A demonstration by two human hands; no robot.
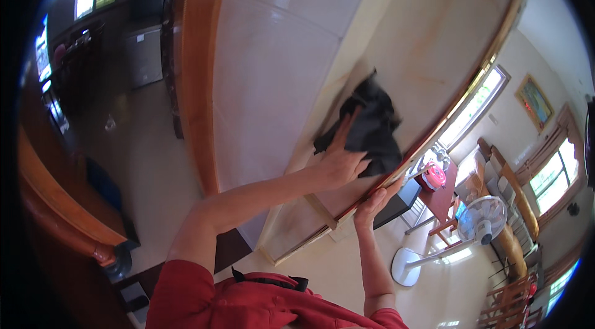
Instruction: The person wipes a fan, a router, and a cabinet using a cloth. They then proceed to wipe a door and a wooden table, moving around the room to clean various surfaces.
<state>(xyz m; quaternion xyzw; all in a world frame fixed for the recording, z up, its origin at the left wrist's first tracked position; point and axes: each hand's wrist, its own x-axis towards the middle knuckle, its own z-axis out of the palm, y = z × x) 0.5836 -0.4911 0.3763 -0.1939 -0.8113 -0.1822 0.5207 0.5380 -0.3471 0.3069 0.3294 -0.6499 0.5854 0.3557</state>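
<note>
A large framed panel (418, 69), with a pale, brown-streaked face and a gold outer edge, stands tilted in front of me. My left hand (341, 161) holds a crumpled black cloth (374, 127) against this face, some fingers stretched over the fabric. The cloth is slightly blurred. Just below, my right hand (374, 203) grips the panel's gold and red edge; the panel hides part of its fingers. Near the panel's lower end a short wooden strip (320, 210) crosses the face.
A tiled wall (274, 73) with an orange wooden post (197, 73) stands left of the panel. On the right are a white standing fan (483, 222), a table (439, 194) with a pink-red item (434, 175), and wooden chairs (506, 301). A curved wooden furniture edge (65, 199) lies far left.
</note>
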